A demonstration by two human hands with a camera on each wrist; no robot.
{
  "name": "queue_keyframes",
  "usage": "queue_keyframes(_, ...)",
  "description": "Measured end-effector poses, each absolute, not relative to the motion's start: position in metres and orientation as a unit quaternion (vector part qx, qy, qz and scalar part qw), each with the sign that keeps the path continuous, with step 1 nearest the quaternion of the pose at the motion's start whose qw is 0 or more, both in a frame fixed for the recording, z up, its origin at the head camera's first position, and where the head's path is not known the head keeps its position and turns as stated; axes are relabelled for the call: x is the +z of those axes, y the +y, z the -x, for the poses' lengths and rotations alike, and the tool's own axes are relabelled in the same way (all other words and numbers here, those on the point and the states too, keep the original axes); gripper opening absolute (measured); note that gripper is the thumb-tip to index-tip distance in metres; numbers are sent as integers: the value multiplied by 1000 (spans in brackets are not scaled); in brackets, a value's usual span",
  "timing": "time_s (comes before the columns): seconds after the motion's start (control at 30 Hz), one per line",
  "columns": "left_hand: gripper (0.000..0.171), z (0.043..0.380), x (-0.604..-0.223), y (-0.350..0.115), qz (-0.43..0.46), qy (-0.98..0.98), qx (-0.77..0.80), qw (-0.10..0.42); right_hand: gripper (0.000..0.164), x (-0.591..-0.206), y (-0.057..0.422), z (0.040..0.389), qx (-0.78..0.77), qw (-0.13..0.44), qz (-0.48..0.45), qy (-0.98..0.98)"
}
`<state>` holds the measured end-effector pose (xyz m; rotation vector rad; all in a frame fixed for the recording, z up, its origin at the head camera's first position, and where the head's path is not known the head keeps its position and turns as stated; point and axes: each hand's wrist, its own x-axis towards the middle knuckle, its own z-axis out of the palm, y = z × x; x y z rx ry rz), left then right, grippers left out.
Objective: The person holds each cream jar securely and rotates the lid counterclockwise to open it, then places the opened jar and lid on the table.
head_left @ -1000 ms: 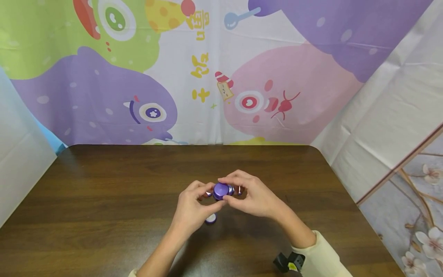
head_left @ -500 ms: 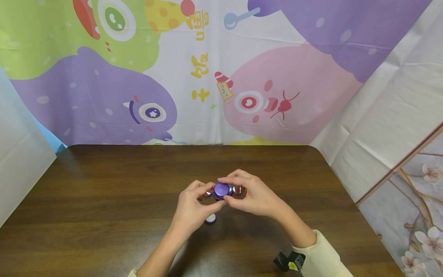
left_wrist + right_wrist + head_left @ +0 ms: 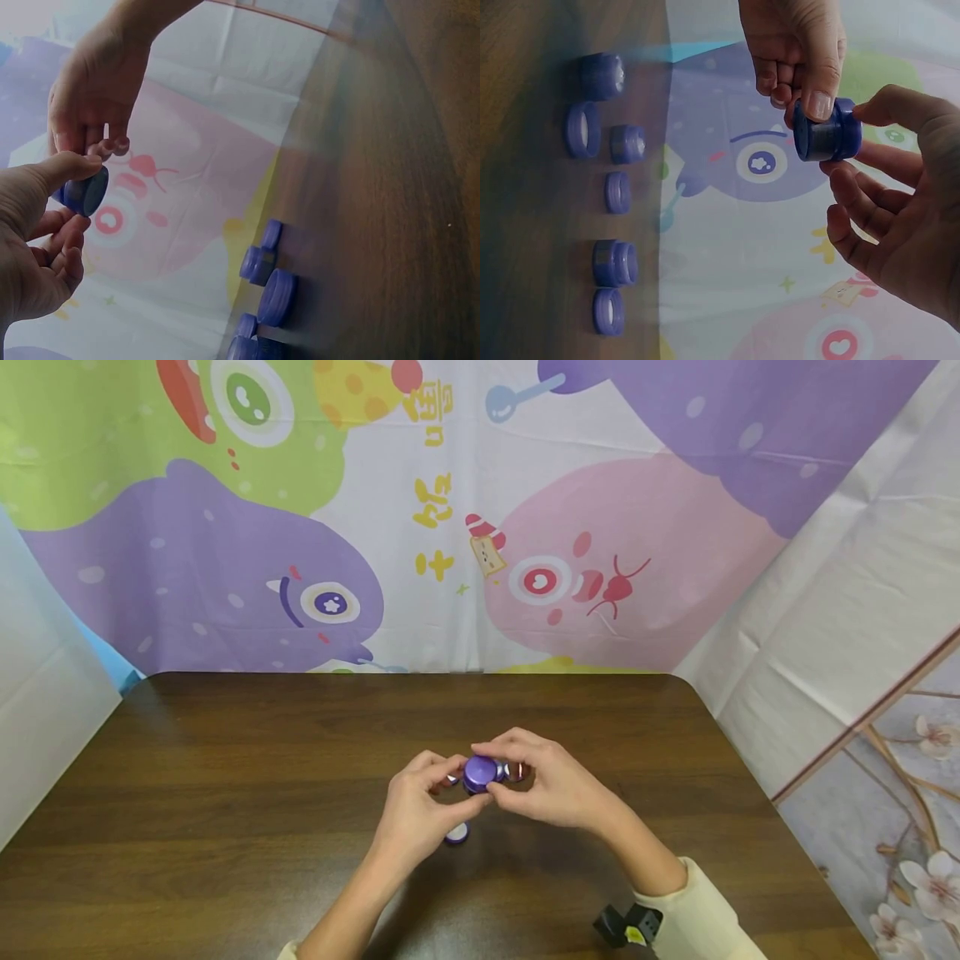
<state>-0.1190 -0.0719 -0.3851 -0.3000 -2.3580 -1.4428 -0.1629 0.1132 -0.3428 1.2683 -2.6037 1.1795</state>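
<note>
Above the table's middle, both hands hold a small purple jar (image 3: 481,773) with a shiny round lid facing up in the head view. My left hand (image 3: 420,806) grips the lower body between thumb and fingers, clearly seen in the right wrist view at the jar's body (image 3: 821,139). My right hand (image 3: 551,781) pinches the lid (image 3: 848,129) by its rim, thumb on the near side and fingers on the far side. The lid sits on the jar; whether it is tight I cannot tell. In the left wrist view the jar's base (image 3: 95,193) shows.
On the brown wooden table (image 3: 225,777) lie several purple jars and lids, partly hidden beneath the hands. One lid (image 3: 457,833) rests nearer the person. In the right wrist view stand an uncapped jar (image 3: 615,262) and a larger jar (image 3: 602,76). A cartoon-print cloth (image 3: 450,635) hangs behind.
The right thumb tip has shifted very slightly to the right along the lid's near rim. Both hands and the jar otherwise stay in the same place.
</note>
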Motion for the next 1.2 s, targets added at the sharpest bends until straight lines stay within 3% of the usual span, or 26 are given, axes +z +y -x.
queue_keyframes(0.3,33,118,-384,-72,100,-835,-512,176,39,-344,112,163,384,40,-375,-843)
queue_keyframes(0.6,33,117,-385,-72,108,-835,-508,182,40,-344,113,162,374,12,-409,-832)
queue_keyframes(0.77,33,117,-384,-73,100,-836,-509,179,43,-344,113,162,384,31,-393,-835)
queue_keyframes(1.0,32,117,-385,-72,105,-836,-507,185,33,-343,112,161,382,18,-387,-839)
queue_keyframes(1.2,31,116,-386,-72,108,-835,-506,188,40,-343,113,161,376,8,-409,-832)
